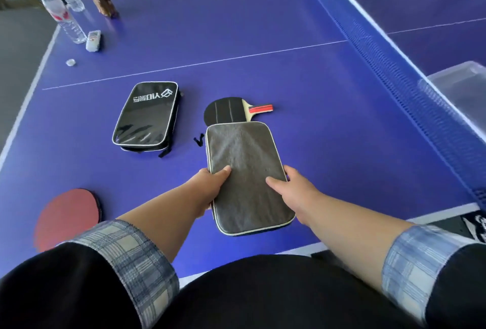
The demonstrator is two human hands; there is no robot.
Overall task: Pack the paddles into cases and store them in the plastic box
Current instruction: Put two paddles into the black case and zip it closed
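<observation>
At the far left corner of the table (263, 26) stand two clear bottles (63, 10), with a small white device (93, 41) and a bottle cap (70, 62) just beside them, and a brown figure (103, 0) a little further to the right. Near the left end of the near edge lies a red paddle (65, 217), flat on the table and partly hidden by the sleeve (126, 255) of the left arm. Further from the near edge, left of the middle, lies a black case (147, 115) with white print on it; it is apart from everything else. The left hand (210, 186) holds the left long edge of a grey case (247, 176), with the thumb pressed on top and the other fingers hidden below. The grey case is in the middle, close to the near edge, and I cannot tell whether it rests on the table or is lifted a little. The right hand (292, 186) grips the right long edge in the same way, thumb on top. Just behind the far end of the grey case lies a black paddle (226, 110), its red handle pointing right. The net (394, 66) runs along the right edge, and behind it, at the far right, stands the clear box (462, 84).
</observation>
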